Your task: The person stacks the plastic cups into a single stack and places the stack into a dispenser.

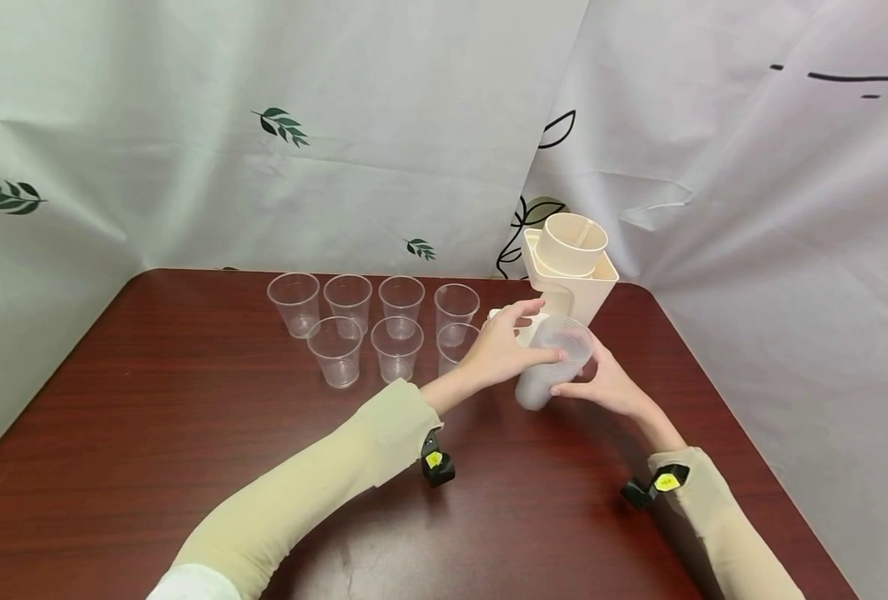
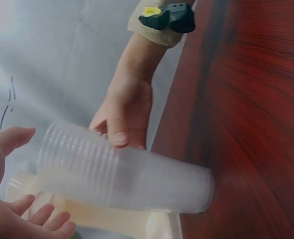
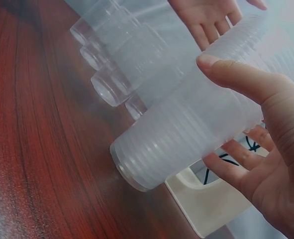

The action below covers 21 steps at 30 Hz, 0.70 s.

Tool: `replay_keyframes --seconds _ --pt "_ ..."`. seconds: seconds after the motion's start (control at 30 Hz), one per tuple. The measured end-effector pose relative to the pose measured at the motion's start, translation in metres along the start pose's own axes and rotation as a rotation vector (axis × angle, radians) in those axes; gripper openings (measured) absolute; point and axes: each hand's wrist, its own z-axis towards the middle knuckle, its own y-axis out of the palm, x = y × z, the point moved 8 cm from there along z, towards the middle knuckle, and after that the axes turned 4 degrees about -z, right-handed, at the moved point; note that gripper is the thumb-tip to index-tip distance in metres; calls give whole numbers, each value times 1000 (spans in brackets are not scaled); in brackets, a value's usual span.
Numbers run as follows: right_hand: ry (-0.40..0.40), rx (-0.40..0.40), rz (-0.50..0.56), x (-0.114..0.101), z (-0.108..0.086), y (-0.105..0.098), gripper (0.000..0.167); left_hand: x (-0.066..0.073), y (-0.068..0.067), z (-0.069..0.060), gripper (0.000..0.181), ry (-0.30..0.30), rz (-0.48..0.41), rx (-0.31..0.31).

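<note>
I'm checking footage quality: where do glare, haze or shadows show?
Head view: faint sheen on the table near the bottom edge, dark shadow beside the right sleeve; left wrist view: overall haze, softening the cup stack; right wrist view: washed-out brightness at upper right, standing cups hazy.

There are seven single cups [image 1: 338,362], one cup stack [image 1: 540,379] and one cream stand [image 1: 588,293].

Leaf-printed curtain [image 1: 414,150] behind brown table [image 1: 526,517]
</note>
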Motion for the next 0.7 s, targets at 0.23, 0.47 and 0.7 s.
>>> replay_keyframes --seconds 0.23,0.47,0.7 --pt "9 9 -18 3 -1 -1 94 9 -12 0 74 13 -31 23" --pt "4 12 -18 3 0 -1 94 15 -27 0 77 38 -51 37" --pt "8 18 -14 2 1 0 93 16 -48 -4 77 23 -65 61"
